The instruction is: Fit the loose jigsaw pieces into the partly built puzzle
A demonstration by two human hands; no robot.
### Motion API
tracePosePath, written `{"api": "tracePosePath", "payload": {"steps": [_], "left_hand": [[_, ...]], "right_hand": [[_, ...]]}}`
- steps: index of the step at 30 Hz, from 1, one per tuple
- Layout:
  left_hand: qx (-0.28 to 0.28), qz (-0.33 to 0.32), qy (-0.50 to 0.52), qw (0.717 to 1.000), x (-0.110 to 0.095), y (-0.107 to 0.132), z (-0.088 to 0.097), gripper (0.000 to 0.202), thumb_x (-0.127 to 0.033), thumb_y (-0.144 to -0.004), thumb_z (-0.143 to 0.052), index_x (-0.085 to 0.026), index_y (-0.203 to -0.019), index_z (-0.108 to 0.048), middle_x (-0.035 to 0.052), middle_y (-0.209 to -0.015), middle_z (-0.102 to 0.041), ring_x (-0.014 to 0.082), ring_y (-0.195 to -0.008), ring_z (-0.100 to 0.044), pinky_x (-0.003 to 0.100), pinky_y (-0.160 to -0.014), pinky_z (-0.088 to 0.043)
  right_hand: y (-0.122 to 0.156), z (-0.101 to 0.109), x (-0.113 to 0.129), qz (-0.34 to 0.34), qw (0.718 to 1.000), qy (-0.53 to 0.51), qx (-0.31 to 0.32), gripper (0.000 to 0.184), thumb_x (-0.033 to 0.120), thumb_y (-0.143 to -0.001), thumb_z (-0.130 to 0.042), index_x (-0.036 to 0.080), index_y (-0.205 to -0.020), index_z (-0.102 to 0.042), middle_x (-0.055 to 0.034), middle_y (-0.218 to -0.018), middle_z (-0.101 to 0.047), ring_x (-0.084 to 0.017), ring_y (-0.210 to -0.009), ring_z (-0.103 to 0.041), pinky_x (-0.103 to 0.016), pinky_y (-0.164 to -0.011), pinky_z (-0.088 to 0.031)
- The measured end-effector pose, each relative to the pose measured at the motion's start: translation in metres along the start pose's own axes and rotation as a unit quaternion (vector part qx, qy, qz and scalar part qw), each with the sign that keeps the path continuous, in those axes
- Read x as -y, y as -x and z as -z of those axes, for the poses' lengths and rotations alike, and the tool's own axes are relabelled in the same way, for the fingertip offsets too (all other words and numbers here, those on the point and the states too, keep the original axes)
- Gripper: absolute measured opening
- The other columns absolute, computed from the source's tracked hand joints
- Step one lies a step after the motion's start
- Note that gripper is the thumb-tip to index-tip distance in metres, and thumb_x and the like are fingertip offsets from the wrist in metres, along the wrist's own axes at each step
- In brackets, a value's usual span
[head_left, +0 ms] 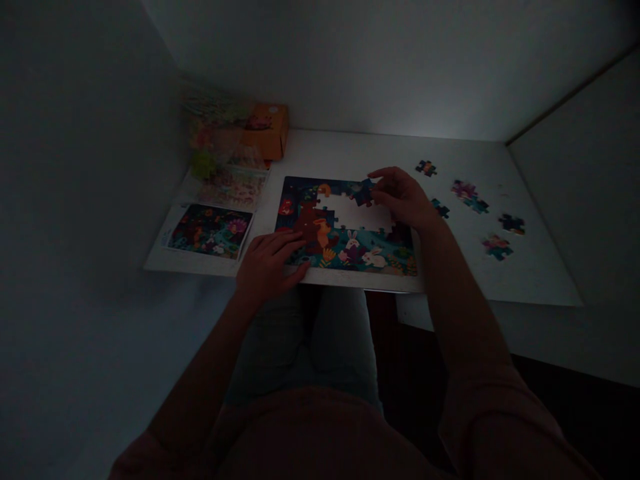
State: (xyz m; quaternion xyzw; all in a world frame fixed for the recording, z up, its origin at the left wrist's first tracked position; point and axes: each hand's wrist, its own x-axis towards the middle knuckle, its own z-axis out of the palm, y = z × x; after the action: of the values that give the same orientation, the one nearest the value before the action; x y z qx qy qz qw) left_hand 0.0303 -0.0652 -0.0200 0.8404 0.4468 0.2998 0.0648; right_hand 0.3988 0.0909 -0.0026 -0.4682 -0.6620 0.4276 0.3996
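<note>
A partly assembled jigsaw puzzle (370, 257) with rabbits, a fox and a bear lies on the white table, a pale gap in its upper middle and right. My left hand (273, 262) rests on its lower left corner, fingers stretched out and holding nothing. At the upper edge of the gap, my right hand (403, 198) pinches a dark blue puzzle piece (366, 193) between thumb and fingers. Whether that piece touches its neighbours is hard to tell in the dim light. My right hand and wrist hide the puzzle's right part.
Several loose puzzle pieces (465, 191) lie to the right on the white table (340, 150). At the left are a small reference picture (210, 231), clear plastic bags (230, 183) and an orange box (270, 130). Walls border the table at the back and both sides.
</note>
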Motion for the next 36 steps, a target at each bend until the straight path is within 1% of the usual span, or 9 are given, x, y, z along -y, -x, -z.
{"api": "tracePosePath", "payload": {"steps": [2,4,9,15,21,24,28,32,36], "left_hand": [[-0.001,0.003,0.002,1.0,0.0,0.0,-0.001,0.046,-0.042,-0.111,-0.08,-0.042,-0.157,-0.076,0.0078,-0.159,-0.083,0.0454,-0.146,-0.081,0.076,-0.112,-0.069],[0.003,0.004,0.002,1.0,0.001,0.001,-0.001,0.047,-0.041,-0.11,-0.079,-0.041,-0.157,-0.076,0.0082,-0.16,-0.083,0.0456,-0.146,-0.081,0.077,-0.112,-0.068],[0.006,0.011,-0.001,1.0,0.0,0.001,-0.002,0.049,-0.04,-0.107,-0.081,-0.042,-0.156,-0.077,0.008,-0.16,-0.083,0.045,-0.145,-0.081,0.075,-0.113,-0.068],[0.025,0.021,0.007,0.999,-0.001,0.001,0.0,0.047,-0.041,-0.108,-0.081,-0.042,-0.155,-0.08,0.0074,-0.162,-0.082,0.0458,-0.147,-0.08,0.077,-0.118,-0.067],[0.02,0.029,0.011,0.999,-0.001,0.001,-0.001,0.05,-0.037,-0.105,-0.082,-0.045,-0.155,-0.081,0.0061,-0.16,-0.083,0.0459,-0.146,-0.08,0.077,-0.117,-0.068],[0.009,0.024,0.008,1.0,-0.001,0.0,-0.001,0.05,-0.038,-0.105,-0.083,-0.046,-0.155,-0.08,0.006,-0.159,-0.083,0.0456,-0.144,-0.081,0.075,-0.116,-0.069],[0.007,0.023,0.009,1.0,-0.002,-0.001,0.0,0.046,-0.039,-0.107,-0.081,-0.043,-0.153,-0.082,0.008,-0.157,-0.084,0.0473,-0.141,-0.082,0.077,-0.115,-0.068],[0.007,0.019,0.009,1.0,-0.002,0.0,0.001,0.046,-0.04,-0.108,-0.081,-0.043,-0.154,-0.081,0.0085,-0.157,-0.084,0.0483,-0.143,-0.082,0.079,-0.114,-0.068],[0.002,0.009,0.0,1.0,0.0,0.0,0.0,0.047,-0.04,-0.108,-0.08,-0.043,-0.155,-0.079,0.0073,-0.159,-0.084,0.0469,-0.144,-0.081,0.077,-0.112,-0.069]], "right_hand": [[-0.001,0.0,0.0,0.014,1.0,0.006,0.007,0.049,0.061,-0.089,-0.102,0.034,-0.123,-0.08,-0.0008,-0.093,-0.075,-0.028,-0.096,-0.08,-0.046,-0.089,-0.07],[-0.001,-0.001,0.001,0.022,1.0,0.005,0.01,0.053,0.064,-0.087,-0.102,0.034,-0.124,-0.081,-0.0001,-0.092,-0.076,-0.028,-0.094,-0.083,-0.043,-0.085,-0.069],[-0.002,-0.004,-0.003,0.01,1.0,-0.013,-0.013,0.056,0.061,-0.08,-0.108,0.034,-0.112,-0.071,0.0024,-0.085,-0.075,-0.027,-0.088,-0.084,-0.037,-0.076,-0.069],[-0.003,0.001,-0.013,0.001,0.999,-0.002,-0.034,0.054,0.051,-0.08,-0.109,0.033,-0.097,-0.061,0.0016,-0.084,-0.073,-0.024,-0.08,-0.078,-0.04,-0.075,-0.071],[0.0,0.002,-0.009,-0.006,1.0,-0.001,-0.01,0.055,0.059,-0.086,-0.109,0.033,-0.096,-0.062,-0.0009,-0.086,-0.072,-0.026,-0.085,-0.075,-0.043,-0.076,-0.069],[0.001,0.001,-0.002,-0.008,1.0,0.001,-0.007,0.052,0.06,-0.084,-0.107,0.034,-0.107,-0.068,0.001,-0.085,-0.071,-0.024,-0.08,-0.072,-0.039,-0.069,-0.064],[0.001,-0.001,0.004,0.003,1.0,0.016,-0.005,0.046,0.05,-0.083,-0.101,0.035,-0.12,-0.08,0.0014,-0.086,-0.072,-0.024,-0.074,-0.07,-0.037,-0.066,-0.06],[0.0,-0.004,0.004,0.006,1.0,0.006,0.0,0.036,0.043,-0.082,-0.1,0.034,-0.111,-0.081,0.0023,-0.083,-0.071,-0.024,-0.076,-0.074,-0.036,-0.067,-0.061],[-0.002,-0.005,0.001,-0.002,1.0,0.003,-0.002,0.04,0.042,-0.081,-0.103,0.034,-0.105,-0.073,0.0047,-0.078,-0.068,-0.022,-0.071,-0.07,-0.033,-0.063,-0.058]]}}
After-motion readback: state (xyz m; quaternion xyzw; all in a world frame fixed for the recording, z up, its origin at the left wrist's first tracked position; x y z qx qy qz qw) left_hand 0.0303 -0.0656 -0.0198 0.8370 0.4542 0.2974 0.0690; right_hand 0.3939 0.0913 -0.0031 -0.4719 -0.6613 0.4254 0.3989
